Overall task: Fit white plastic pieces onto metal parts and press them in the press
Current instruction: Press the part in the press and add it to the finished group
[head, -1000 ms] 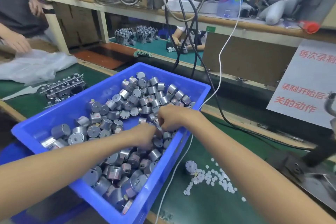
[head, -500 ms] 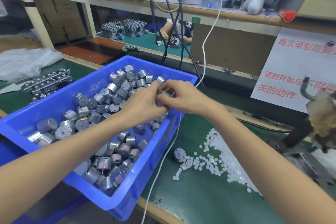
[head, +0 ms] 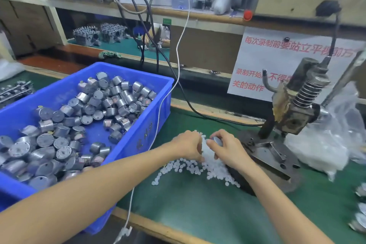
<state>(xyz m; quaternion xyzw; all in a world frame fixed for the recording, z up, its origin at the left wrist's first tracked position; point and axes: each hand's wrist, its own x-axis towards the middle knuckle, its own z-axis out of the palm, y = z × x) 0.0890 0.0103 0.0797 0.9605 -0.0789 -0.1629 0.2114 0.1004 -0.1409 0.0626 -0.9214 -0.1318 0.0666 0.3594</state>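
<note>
My right hand (head: 227, 148) grips a small round metal part (head: 217, 141) over a heap of white plastic pieces (head: 210, 166) on the green mat. My left hand (head: 188, 145) reaches into the same heap with curled fingers; whether it pinches a piece is hidden. A blue bin (head: 146, 132) at the left holds several more silver metal parts (head: 83, 121). The hand press (head: 295, 109) with its spring and round base plate (head: 277, 166) stands just right of my hands.
A white cable (head: 158, 125) runs down past the bin's right wall to the front edge. Black cables (head: 190, 103) cross the back. A clear plastic bag (head: 336, 140) lies right of the press. More metal parts (head: 359, 218) sit at the far right edge.
Both hands have moved right, out of the blue bin and down onto the white pieces, the right hand carrying a metal part. The view has swung right toward the press.
</note>
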